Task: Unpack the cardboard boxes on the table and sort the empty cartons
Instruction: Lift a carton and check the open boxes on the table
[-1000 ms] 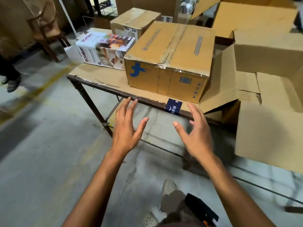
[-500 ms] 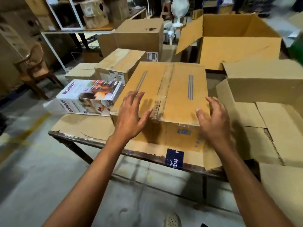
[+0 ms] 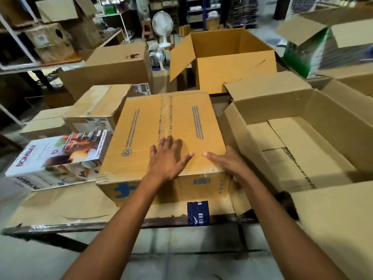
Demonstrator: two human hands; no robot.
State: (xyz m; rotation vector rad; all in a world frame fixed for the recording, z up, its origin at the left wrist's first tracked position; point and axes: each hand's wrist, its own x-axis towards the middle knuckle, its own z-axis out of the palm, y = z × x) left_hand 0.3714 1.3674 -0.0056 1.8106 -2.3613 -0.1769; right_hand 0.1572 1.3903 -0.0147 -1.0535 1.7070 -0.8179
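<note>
- Taped box sits mid-worktop, near the front edge. Seam tape intact, not opened.
- Left hand flat on the lid, fingers spread. Right hand open, fingers straight at the near right corner.
- Open carton beside it looks emptied, unsorted.
- Likely partway through; closed boxes remain behind.

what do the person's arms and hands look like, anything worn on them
The left forearm and right forearm are bare as far as the frame shows, with no sleeves in view. The left hand and right hand have no gloves, and no ring, watch or bracelet shows.
</note>
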